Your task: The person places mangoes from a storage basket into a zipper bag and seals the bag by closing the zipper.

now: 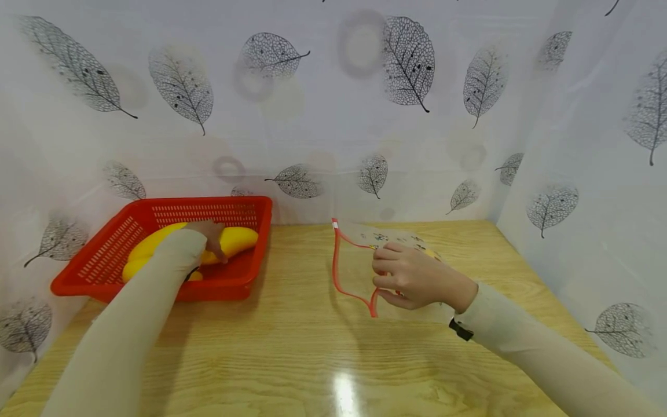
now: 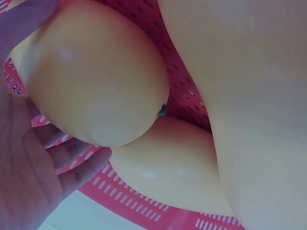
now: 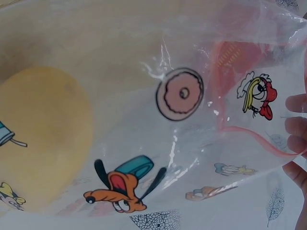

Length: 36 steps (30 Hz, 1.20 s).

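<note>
My left hand [image 1: 211, 236] reaches down into a red slotted basket [image 1: 221, 291] on the left. In the left wrist view, its thumb and fingers lie around a smooth yellow oval fruit [image 2: 98, 72] with a small green tip. Other large yellow fruits [image 2: 172, 167] lie beside and under it. On the right, my right hand [image 1: 409, 275] pinches the edge of a clear zip bag [image 1: 354, 269] with a red-rimmed mouth, which gapes toward the basket. Cartoon prints cover the bag, and a round yellow thing [image 3: 48, 129] shows through it in the right wrist view.
Both the basket and the bag are over a light wood-grain table [image 1: 292, 347]. A pale curtain [image 1: 323, 127] printed with dark leaves stands behind the table and along its sides. The bare tabletop separates basket from bag.
</note>
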Each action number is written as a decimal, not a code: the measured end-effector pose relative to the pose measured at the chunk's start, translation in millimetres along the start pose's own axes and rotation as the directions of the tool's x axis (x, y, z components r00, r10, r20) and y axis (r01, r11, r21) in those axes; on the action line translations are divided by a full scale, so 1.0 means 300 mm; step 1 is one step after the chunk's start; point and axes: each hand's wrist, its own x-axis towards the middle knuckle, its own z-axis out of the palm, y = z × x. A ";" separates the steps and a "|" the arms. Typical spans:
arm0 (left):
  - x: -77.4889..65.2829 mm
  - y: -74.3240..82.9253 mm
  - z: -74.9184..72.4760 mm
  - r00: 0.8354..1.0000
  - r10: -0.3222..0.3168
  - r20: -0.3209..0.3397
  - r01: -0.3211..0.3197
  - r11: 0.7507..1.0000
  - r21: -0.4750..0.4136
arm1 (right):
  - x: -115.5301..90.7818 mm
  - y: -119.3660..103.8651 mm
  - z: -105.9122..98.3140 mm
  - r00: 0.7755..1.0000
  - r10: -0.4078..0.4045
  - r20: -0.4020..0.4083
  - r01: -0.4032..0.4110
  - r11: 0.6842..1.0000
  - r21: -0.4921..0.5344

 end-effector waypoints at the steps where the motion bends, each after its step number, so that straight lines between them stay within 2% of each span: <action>1: 0.002 0.000 0.001 1.000 0.006 -0.004 -0.006 1.000 0.013 | 0.000 0.000 0.000 1.000 -0.001 0.000 0.001 1.000 -0.001; 14: 0.009 0.010 0.007 0.999 0.032 -0.016 -0.032 0.998 0.050 | -0.001 -0.002 0.001 1.000 0.007 0.005 -0.007 1.000 0.005; 23: 0.029 -0.004 0.016 1.000 -0.022 0.018 0.022 0.999 -0.045 | -0.005 -0.002 0.006 1.000 0.003 0.004 -0.003 1.000 0.000; 36: 0.073 -0.034 0.032 0.998 0.042 -0.040 -0.040 0.998 0.054 | -0.002 -0.004 0.004 1.000 0.006 0.006 -0.006 1.000 0.000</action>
